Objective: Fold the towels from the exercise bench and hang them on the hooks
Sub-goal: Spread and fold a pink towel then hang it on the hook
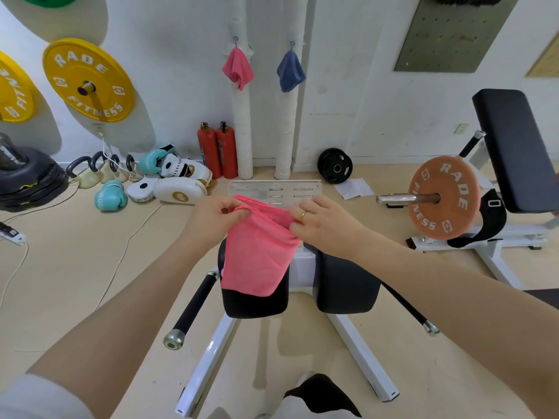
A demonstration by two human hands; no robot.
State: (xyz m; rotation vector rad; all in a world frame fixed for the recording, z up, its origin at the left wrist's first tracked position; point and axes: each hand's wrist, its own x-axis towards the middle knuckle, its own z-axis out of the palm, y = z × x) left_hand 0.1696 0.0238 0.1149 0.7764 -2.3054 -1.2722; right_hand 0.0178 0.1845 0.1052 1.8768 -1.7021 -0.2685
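I hold a pink towel point(257, 255) up in front of me, doubled over and hanging down over the black pads of the exercise bench point(344, 285). My left hand point(211, 219) pinches its top left corner and my right hand point(323, 222) pinches its top right corner. On the far wall another pink towel point(238, 69) hangs from a hook point(235, 39), and a blue towel point(290, 72) hangs from a second hook point(292, 43) just to its right.
Two white wrapped pipes and two red extinguishers point(217, 151) stand below the hooks. Boxing gloves, pads and kettlebells point(90, 173) lie left on the floor. A loaded barbell plate point(444, 198) and black bench point(514, 146) stand right. Cables point(127, 246) cross the left floor.
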